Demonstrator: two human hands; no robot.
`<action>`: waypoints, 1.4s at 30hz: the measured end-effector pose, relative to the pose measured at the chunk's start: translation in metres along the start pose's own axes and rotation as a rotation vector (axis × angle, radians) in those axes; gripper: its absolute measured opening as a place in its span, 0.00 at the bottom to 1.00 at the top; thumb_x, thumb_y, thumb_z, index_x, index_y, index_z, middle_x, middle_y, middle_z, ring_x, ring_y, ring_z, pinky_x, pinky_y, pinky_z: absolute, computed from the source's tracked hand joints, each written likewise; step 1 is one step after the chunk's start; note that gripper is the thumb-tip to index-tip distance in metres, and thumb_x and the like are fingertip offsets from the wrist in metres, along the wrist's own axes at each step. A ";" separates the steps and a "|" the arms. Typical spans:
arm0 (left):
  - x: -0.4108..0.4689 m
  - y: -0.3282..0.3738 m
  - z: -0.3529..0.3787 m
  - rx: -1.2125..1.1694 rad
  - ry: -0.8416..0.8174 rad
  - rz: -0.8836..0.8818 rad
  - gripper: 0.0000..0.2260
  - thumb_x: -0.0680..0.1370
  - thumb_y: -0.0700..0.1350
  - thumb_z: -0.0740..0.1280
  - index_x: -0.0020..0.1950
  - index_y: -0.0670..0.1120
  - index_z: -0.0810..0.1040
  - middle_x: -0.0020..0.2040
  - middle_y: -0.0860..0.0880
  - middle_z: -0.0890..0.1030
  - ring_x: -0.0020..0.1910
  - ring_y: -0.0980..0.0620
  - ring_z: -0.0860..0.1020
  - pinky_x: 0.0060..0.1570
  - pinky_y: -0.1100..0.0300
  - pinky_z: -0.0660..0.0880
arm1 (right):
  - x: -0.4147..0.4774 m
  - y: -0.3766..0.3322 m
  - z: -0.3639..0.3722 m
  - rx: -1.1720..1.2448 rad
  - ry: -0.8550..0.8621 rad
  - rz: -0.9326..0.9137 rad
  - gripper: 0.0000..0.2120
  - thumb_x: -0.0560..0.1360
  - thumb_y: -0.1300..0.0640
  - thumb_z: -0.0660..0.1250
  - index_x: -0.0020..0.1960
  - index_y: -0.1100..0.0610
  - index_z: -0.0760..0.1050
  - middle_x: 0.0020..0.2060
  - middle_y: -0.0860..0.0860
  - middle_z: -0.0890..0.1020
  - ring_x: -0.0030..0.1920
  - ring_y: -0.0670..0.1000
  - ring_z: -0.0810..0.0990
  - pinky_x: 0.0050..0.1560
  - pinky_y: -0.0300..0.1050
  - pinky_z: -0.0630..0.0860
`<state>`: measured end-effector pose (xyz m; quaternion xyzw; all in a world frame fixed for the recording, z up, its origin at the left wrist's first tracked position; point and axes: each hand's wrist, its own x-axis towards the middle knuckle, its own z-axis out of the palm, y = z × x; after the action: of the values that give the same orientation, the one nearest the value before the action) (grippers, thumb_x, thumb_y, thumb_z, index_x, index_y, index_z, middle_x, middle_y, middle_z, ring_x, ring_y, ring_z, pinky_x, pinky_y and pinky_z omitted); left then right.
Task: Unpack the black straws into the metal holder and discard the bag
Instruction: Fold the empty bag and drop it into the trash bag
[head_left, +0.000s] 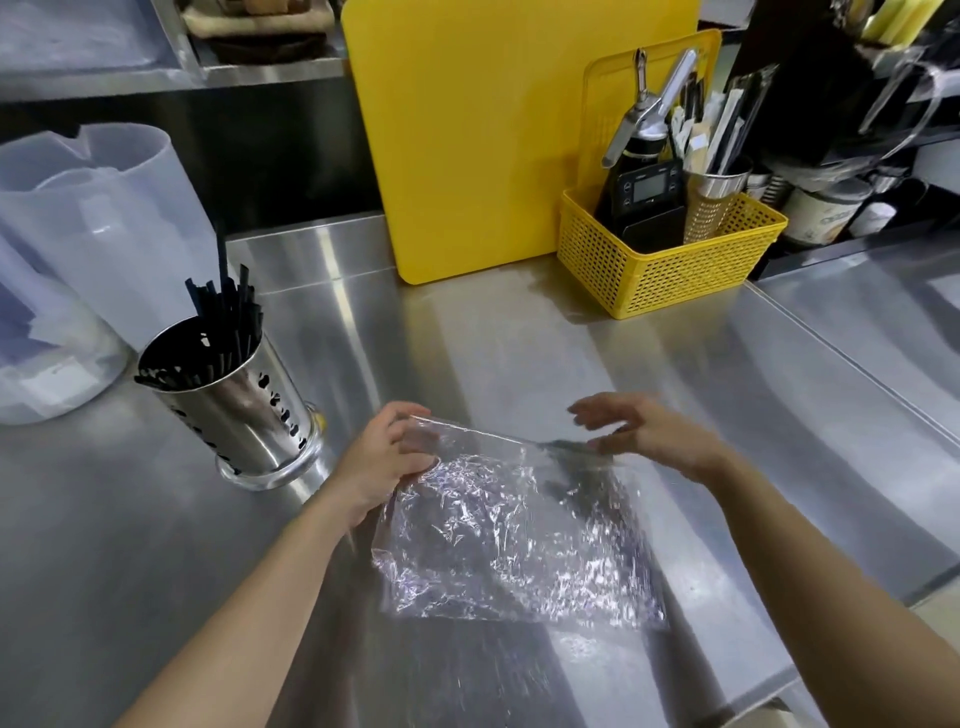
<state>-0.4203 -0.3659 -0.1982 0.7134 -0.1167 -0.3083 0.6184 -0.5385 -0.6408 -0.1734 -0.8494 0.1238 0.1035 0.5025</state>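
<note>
A crinkled clear plastic bag (514, 535) hangs just above the steel counter (675, 395) in front of me. My left hand (387, 460) pinches its top left corner. My right hand (644, 428) is at the top right corner, thumb under the edge and fingers spread and blurred; whether it grips the bag is unclear. I see no straws inside the bag. The black straws (223, 322) stand leaning in the perforated metal holder (244, 410) on the counter, to the left of my left hand.
A large translucent plastic jug (98, 218) stands behind the holder at the far left. A yellow cutting board (483, 135) leans at the back. Right of it is a yellow basket (670, 260) with tools and a timer.
</note>
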 end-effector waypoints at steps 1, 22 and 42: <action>0.001 0.005 0.002 0.008 -0.045 0.026 0.19 0.70 0.25 0.65 0.52 0.48 0.72 0.48 0.47 0.80 0.41 0.52 0.78 0.33 0.66 0.76 | 0.001 -0.008 0.004 0.015 -0.120 0.027 0.21 0.70 0.68 0.68 0.58 0.50 0.73 0.55 0.53 0.80 0.57 0.50 0.77 0.58 0.43 0.74; -0.017 -0.016 0.021 -0.217 -0.006 -0.215 0.07 0.72 0.39 0.69 0.49 0.42 0.77 0.38 0.47 0.81 0.33 0.53 0.79 0.37 0.59 0.77 | 0.014 -0.001 0.056 0.856 0.213 0.030 0.09 0.68 0.74 0.65 0.40 0.61 0.76 0.30 0.53 0.79 0.30 0.50 0.79 0.27 0.39 0.75; -0.034 -0.011 0.009 -0.087 0.047 -0.101 0.05 0.74 0.36 0.67 0.42 0.46 0.77 0.37 0.49 0.78 0.35 0.56 0.77 0.37 0.64 0.74 | -0.014 -0.004 0.050 0.553 0.116 0.090 0.09 0.71 0.67 0.68 0.38 0.54 0.77 0.30 0.54 0.77 0.27 0.48 0.75 0.27 0.40 0.76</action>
<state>-0.4547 -0.3524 -0.1989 0.6980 -0.0524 -0.3271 0.6348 -0.5531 -0.5932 -0.1898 -0.6784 0.2134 0.0393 0.7019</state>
